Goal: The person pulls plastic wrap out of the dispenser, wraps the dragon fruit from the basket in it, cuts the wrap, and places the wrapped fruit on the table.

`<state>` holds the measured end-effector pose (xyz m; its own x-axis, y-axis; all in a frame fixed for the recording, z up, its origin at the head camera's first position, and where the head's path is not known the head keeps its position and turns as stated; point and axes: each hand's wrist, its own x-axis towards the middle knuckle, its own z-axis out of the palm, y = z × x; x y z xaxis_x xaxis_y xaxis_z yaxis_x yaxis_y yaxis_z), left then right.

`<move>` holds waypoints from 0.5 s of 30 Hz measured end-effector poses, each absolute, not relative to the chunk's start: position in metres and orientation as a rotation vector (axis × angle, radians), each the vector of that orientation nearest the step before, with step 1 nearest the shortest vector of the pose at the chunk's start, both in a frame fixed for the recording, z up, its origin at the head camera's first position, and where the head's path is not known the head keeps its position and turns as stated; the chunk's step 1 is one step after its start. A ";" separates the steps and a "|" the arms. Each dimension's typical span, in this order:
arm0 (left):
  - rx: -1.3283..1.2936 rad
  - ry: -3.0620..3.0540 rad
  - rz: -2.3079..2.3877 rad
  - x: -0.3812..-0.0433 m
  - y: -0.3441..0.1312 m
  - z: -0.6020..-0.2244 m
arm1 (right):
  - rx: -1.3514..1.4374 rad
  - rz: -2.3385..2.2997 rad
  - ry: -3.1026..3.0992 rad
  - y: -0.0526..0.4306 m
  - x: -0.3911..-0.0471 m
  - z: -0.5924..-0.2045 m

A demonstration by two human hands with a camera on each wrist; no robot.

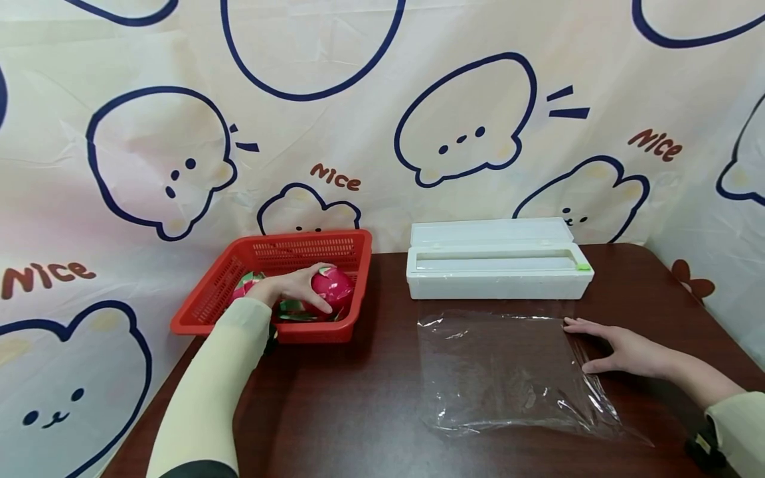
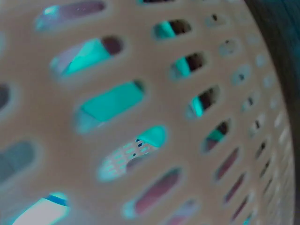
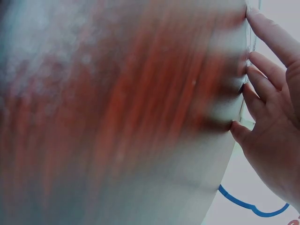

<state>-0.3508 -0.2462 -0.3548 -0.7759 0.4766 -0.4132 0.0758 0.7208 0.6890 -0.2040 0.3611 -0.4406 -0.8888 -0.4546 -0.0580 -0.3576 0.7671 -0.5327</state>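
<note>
A glossy pink dragon fruit point(image 1: 332, 289) with green tips lies in the red plastic basket point(image 1: 354, 312) at the left. My left hand point(image 1: 297, 287) reaches over the basket's side and grips this fruit, thumb on the near side and fingers over its top. The left wrist view shows only the slotted basket wall point(image 2: 154, 110) close up; the hand is hidden there. A sheet of clear cling film point(image 1: 502, 372) lies spread on the table, wrinkled along its edges. My right hand point(image 1: 627, 350) rests at its right edge with fingers extended, fingertips touching down, as the right wrist view also shows.
Behind the film stands a white cling film dispenser point(image 1: 499, 285), its lid point(image 1: 490, 232) raised and a green slider point(image 1: 582, 267) at its right end. Another pink fruit point(image 1: 244, 285) sits in the basket's left part. A printed curtain point(image 1: 466, 199) hangs behind the dark wooden table point(image 1: 335, 411).
</note>
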 end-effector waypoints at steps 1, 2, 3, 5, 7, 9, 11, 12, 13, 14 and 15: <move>0.436 2.353 0.897 -0.351 -0.246 -0.355 | -0.644 -0.779 2.780 0.361 -0.204 -0.441; 0.447 2.370 0.893 -0.351 -0.246 -0.356 | -0.643 -0.777 2.780 0.361 -0.204 -0.440; 0.456 2.391 0.887 -0.351 -0.246 -0.357 | -0.642 -0.776 2.781 0.361 -0.204 -0.440; 0.474 2.439 0.874 -0.351 -0.246 -0.357 | -0.640 -0.777 2.782 0.361 -0.204 -0.440; 0.481 2.478 0.880 -0.351 -0.246 -0.358 | -0.640 -0.778 2.782 0.361 -0.204 -0.440; 0.473 2.512 0.892 -0.350 -0.246 -0.359 | -0.641 -0.780 2.779 0.361 -0.204 -0.441; 0.480 2.537 0.903 -0.349 -0.247 -0.361 | -0.642 -0.781 2.778 0.361 -0.204 -0.441; 0.473 2.550 0.906 -0.349 -0.247 -0.361 | -0.642 -0.781 2.777 0.361 -0.205 -0.441; 0.470 2.567 0.907 -0.349 -0.248 -0.362 | -0.643 -0.780 2.776 0.361 -0.205 -0.441; 0.478 2.575 0.910 -0.349 -0.248 -0.363 | -0.641 -0.778 2.773 0.361 -0.205 -0.441; 0.483 2.591 0.908 -0.349 -0.249 -0.364 | -0.639 -0.777 2.774 0.361 -0.205 -0.441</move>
